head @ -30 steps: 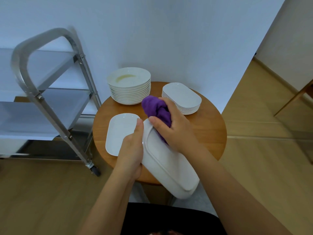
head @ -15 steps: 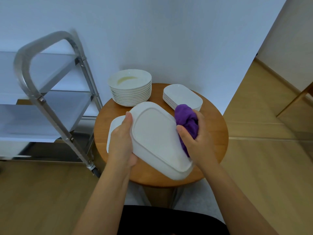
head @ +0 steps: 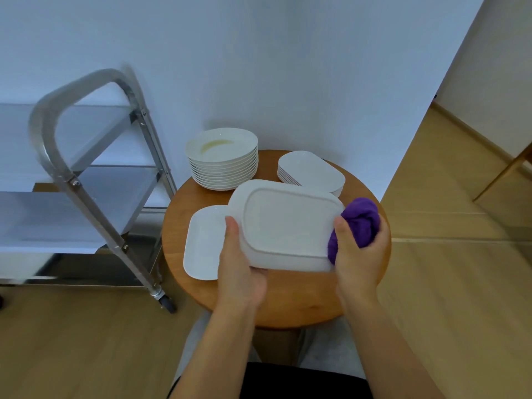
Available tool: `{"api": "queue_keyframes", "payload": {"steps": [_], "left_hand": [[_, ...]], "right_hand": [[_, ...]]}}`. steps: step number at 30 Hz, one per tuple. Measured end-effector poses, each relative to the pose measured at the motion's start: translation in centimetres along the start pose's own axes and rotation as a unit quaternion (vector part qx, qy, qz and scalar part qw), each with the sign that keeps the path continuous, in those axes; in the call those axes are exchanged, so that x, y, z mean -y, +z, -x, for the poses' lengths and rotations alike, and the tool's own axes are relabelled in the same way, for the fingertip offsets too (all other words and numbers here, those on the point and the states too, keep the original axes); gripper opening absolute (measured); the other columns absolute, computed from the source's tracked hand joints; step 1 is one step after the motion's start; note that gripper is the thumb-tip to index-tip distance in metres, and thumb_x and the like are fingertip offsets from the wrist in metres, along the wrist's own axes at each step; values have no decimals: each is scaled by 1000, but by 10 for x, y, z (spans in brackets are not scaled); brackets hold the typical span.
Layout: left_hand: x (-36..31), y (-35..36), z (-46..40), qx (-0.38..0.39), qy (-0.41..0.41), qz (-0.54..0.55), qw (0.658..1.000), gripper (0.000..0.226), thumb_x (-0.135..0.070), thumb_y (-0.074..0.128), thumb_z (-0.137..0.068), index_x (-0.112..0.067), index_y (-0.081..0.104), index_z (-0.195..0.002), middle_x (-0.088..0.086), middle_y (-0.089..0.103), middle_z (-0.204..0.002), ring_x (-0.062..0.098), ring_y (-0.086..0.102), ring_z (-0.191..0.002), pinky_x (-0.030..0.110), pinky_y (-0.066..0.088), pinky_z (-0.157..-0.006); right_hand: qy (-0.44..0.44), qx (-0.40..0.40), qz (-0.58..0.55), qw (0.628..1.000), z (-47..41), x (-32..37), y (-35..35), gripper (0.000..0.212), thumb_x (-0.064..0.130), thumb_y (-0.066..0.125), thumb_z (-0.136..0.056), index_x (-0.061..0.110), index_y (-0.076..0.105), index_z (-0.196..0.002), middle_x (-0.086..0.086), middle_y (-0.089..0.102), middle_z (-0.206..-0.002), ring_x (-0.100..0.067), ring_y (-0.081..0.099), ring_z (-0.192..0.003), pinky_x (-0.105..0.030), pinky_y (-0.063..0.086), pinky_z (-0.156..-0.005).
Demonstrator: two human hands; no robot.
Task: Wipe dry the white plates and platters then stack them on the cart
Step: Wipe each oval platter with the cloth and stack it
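I hold a white rectangular platter [head: 285,226] above the round wooden table [head: 302,300], its underside facing me. My left hand [head: 240,269] grips its left edge, thumb on top. My right hand [head: 358,254] is closed on a bunched purple cloth [head: 359,223] pressed against the platter's right end. One more white platter [head: 203,243] lies flat on the table under my left hand. A stack of round white plates [head: 223,159] stands at the back left of the table, a stack of platters [head: 312,171] at the back right.
A steel cart [head: 95,180] with grey shelves and a caster wheel stands left of the table, close to its edge. A white wall rises behind the table. Wooden floor spreads to the right and in front.
The platter has swung from hanging steeply down over the table's front to nearly level, long side left to right. The cloth in my right hand moved from its upper left to its right end.
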State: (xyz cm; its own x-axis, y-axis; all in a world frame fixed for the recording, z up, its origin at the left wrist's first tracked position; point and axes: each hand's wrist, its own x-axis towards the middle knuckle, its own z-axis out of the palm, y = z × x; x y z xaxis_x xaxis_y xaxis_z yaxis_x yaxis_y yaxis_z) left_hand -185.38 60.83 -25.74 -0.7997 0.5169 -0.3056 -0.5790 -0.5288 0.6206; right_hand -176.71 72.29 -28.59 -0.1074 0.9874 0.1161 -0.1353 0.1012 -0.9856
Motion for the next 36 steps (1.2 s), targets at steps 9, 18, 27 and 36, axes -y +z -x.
{"api": "queue_keyframes", "payload": {"steps": [9, 18, 27, 36], "left_hand": [[-42, -32, -17, 139, -257, -88, 952, 53, -54, 57, -73, -21, 64, -114, 14, 68, -114, 34, 66, -100, 47, 57, -70], [-25, -21, -8, 131, -174, -99, 971, 37, -34, 62, -71, -21, 60, -106, 10, 73, -98, 27, 71, -85, 40, 59, -64], [-4, -12, -11, 85, -99, -86, 988, 27, -37, 57, -83, -23, 61, -106, 6, 74, -96, 22, 72, -84, 35, 58, -60], [-8, -29, 2, 141, -48, -214, 965, 19, -40, 50, -86, -32, 65, -95, -4, 75, -88, 14, 71, -81, 26, 57, -59]], "right_hand": [[-76, 224, 135, 962, -44, 40, -6, 42, 49, 74, -61, 66, 50, -92, 37, 57, -98, 9, 56, -94, -24, 51, -78], [-129, 157, 188, 961, -21, 32, 2, 48, 30, 69, -82, 24, 49, -126, 11, 54, -118, -4, 51, -100, 1, 38, -75], [-71, 152, 146, 975, 53, 7, 15, 66, 46, 58, -81, 31, 29, -139, 6, 40, -138, -11, 42, -123, -36, 45, -99], [-73, 88, 87, 990, 13, 15, 1, 41, 21, 59, -91, 27, 39, -126, 24, 47, -108, 15, 48, -97, 7, 33, -68]]}}
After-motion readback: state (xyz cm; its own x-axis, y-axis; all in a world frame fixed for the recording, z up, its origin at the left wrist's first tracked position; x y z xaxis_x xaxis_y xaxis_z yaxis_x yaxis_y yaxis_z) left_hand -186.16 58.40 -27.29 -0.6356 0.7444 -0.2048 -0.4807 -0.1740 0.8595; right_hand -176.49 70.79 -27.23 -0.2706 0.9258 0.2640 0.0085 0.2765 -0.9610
